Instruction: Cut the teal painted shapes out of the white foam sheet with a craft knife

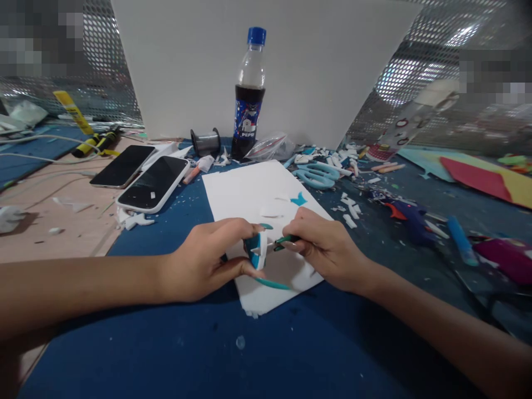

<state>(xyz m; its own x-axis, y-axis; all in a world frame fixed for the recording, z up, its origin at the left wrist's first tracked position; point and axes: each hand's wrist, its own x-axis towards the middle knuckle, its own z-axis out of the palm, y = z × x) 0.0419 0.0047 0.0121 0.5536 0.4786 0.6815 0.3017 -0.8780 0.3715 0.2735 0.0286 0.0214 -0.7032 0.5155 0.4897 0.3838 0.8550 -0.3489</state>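
My left hand (211, 255) pinches a small white and teal foam piece (256, 250) over a white foam sheet (249, 194) on the blue mat. My right hand (322, 244) is closed on a thin green-handled cutting tool (285, 241) whose tip touches the foam piece. A curved teal strip (272, 284) lies on the sheet just below the hands. A small teal cut-out (298, 199) rests on the sheet farther back.
A Pepsi bottle (249, 94) and wire spool (205, 142) stand behind the sheet against a white board. Two phones (153, 183) lie left. Blue scissors (316, 174), foam scraps, a glue gun (405, 216) and coloured paper (482, 177) lie right.
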